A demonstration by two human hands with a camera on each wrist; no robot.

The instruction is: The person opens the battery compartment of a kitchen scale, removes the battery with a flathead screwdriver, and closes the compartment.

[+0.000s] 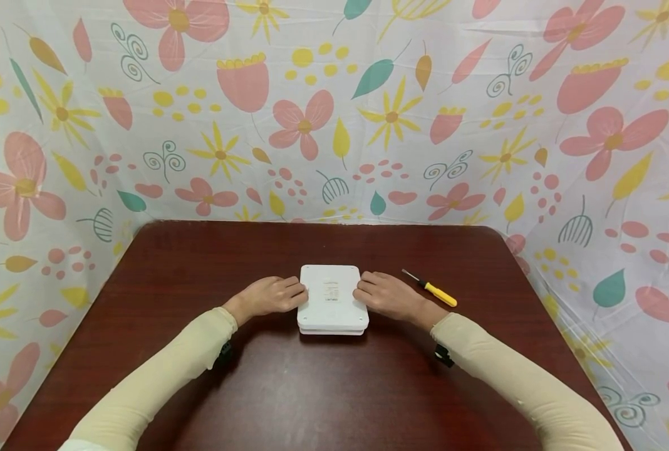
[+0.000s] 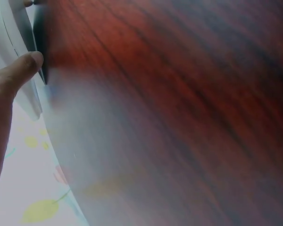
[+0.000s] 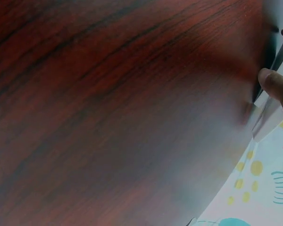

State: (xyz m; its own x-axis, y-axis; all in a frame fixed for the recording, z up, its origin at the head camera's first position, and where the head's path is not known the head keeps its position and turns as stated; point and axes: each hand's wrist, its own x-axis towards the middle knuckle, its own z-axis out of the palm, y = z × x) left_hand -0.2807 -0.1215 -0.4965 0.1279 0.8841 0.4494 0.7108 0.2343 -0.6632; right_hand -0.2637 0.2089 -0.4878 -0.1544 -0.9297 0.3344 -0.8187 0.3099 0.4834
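Two-hand hold on the white case, best guess the step is steadying or shifting it. To do it well: match pressure on both sides, move both wrists together, keep the case level so neither end tips. Near side shows a seam between an upper and a lower layer, so I'd grip across both; pinching only the upper one could let them slide apart. Keep fingertips out from underneath when it seats. Grip state: left hand has its fingers curled on the left edge, right hand mirrors it on the right edge, case pinched between. Left thumb and right thumb show pressing its edges in the wrist views. Case sits mid-table, between the hands and touching both, printed label up, small corner marks visible; can't tell if those are screws or bare holes. Hands hold it about midway along the sides, so the near end projects past the grip toward the person. Can't tell whether it's fully down on the table or slightly lifted. Yellow-handled screwdriver lies just right of the right hand, clear of the case.
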